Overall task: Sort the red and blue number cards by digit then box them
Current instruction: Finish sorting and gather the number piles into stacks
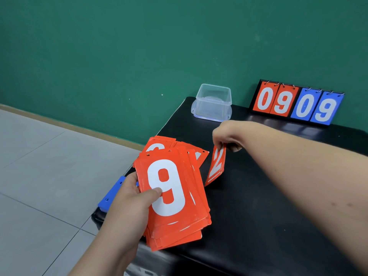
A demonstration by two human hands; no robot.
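The left hand [131, 202] comes in from the near edge, forearm angled up over the corner of the black table [258, 196]. It grips a loose, fanned red stack [175, 196], fingers underneath and thumb pressed flat on the top card, a white 9. The stack is held tilted just over the table's left side. The right arm reaches across from the right, wrist bent down. The right hand [227, 139] pinches the top edge of a 2 card [216, 166] between thumb and fingertips. That card hangs nearly upright, just right of the stack, its lower corner at the tabletop; whether it touches I cannot tell. Under the left hand, some blue cards [112, 194] lie at the table's left edge, poking out over it. A clear plastic box [212, 102] sits at the far edge against the green wall [119, 56]. A flip scoreboard [296, 103] stands to its right, showing 0 9 in red and 0 9 in blue
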